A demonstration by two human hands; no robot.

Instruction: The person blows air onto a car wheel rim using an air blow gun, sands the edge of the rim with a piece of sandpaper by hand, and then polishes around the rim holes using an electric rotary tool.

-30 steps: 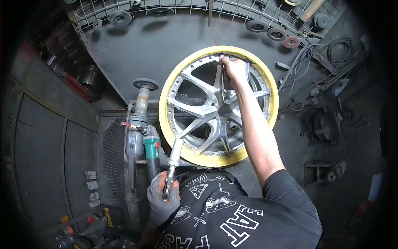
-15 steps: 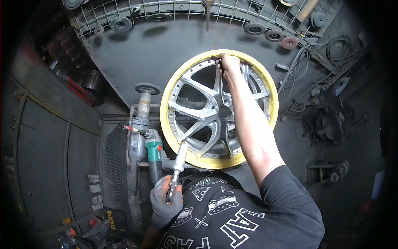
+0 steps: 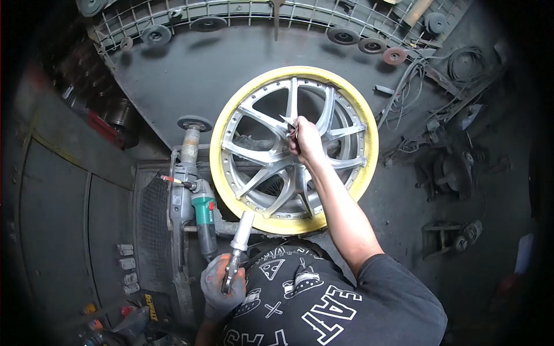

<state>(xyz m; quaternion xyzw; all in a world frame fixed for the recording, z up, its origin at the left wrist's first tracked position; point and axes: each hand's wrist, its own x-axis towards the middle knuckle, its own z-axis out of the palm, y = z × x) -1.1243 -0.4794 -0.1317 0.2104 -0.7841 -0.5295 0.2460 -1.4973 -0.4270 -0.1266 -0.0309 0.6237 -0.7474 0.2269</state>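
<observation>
A silver multi-spoke alloy wheel (image 3: 249, 117) with yellow covering round its rim fills the middle of the view. Over its hub and inner spokes is my bare right hand (image 3: 304, 138), closed on a dark, folded piece with a pale pointed corner, probably sandpaper. My fingers partly hide this piece (image 3: 288, 122). Below the wheel's lower left edge, my gloved left hand (image 3: 222, 287) grips a metal lever-handled tool (image 3: 239, 239) with a pale cylindrical end. That end points up towards the yellow rim; whether it touches is unclear.
A green and grey angle grinder (image 3: 204, 216) hangs left of the wheel, beside a machine with a round disc (image 3: 195, 123) on its shaft. Discs hang on a wire grid (image 3: 242, 12) at the top. Coiled cables (image 3: 464, 64) lie at upper right.
My right hand has moved from the wheel's top rim down to the hub area, still closed on the piece. My left hand keeps its hold on the tool; the whole view has shifted slightly.
</observation>
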